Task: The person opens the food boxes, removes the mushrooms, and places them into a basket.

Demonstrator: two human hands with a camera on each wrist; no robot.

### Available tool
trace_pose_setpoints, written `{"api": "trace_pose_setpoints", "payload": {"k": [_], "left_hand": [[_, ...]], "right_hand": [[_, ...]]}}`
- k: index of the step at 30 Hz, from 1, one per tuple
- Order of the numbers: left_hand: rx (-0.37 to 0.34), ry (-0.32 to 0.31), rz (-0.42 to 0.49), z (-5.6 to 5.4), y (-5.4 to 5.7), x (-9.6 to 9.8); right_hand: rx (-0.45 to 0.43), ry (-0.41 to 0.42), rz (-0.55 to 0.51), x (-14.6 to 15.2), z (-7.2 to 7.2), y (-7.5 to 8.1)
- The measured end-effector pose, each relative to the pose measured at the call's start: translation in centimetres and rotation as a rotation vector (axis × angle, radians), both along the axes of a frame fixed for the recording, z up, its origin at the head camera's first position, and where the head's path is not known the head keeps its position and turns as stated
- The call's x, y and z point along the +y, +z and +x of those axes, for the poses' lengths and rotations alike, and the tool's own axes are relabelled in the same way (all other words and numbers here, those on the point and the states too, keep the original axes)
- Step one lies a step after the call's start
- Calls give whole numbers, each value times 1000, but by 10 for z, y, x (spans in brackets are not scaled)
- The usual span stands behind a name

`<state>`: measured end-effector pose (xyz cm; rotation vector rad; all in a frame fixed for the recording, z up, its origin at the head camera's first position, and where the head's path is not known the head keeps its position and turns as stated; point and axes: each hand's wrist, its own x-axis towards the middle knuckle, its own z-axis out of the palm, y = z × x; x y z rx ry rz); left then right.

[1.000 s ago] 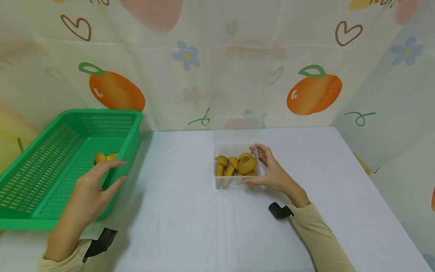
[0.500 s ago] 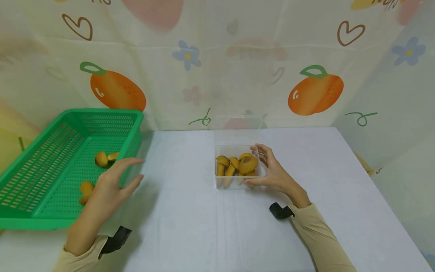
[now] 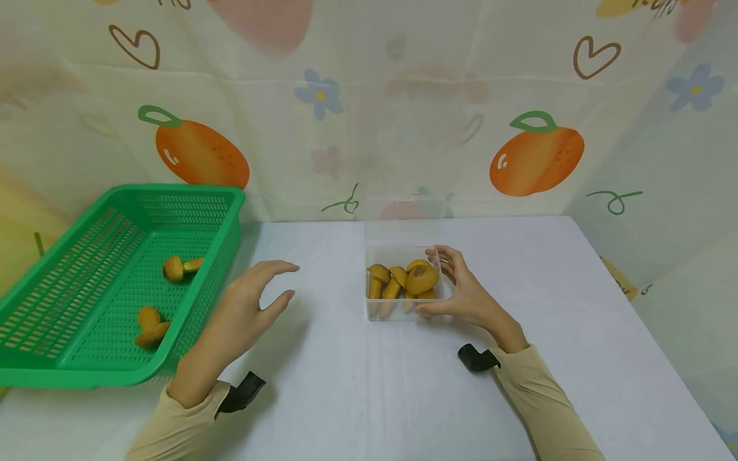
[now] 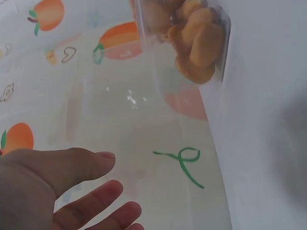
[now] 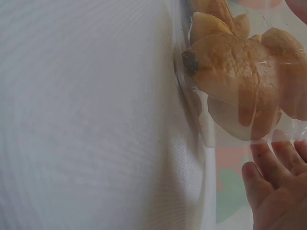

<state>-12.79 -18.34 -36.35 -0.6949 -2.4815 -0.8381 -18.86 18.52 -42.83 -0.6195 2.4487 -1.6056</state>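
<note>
My left hand (image 3: 237, 317) hovers between the green basket and the clear plastic box, thumb and fingers spread apart with nothing between them. In the left wrist view that hand (image 4: 57, 179) is bare too, with the box beyond it. With thumb at the front and fingers at the right and back, my right hand (image 3: 471, 301) holds the clear plastic box (image 3: 371, 314). Several yellow-brown mushrooms (image 3: 422, 278) lie inside, stems mostly downward. Its transparent lid (image 3: 403, 221) stands raised at the back. The right wrist view shows fingers (image 5: 268, 167) against the box wall.
On the left stands a green perforated basket (image 3: 144, 374). Loose mushrooms lie in it, one mushroom (image 3: 173, 269) near its right wall and others (image 3: 151, 328) closer to the front. A white cloth covers the table (image 3: 346, 397), and a printed curtain (image 3: 369, 128) hangs behind.
My left hand has moved right, from over the basket to the table beside it, uncovering the mushrooms there. The right hand and the box have stayed in place.
</note>
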Motion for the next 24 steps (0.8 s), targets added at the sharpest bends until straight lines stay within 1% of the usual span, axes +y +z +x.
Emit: {"api": "trace_pose_setpoints", "payload": {"k": [3,6,10,24], "left_hand": [[4,-22,1,-4,-3,8],[-17,-51,12,-8,-5,16],[-55,-78,22,-10,-5,25],[-146,-125,42,-14,-5,51]], "right_hand": [[8,6,-10,0,0,0],[10,7,-9,0,-1,-1],[10,5,-8,0,-1,-1],[29,15,-22,0,0,0]]}}
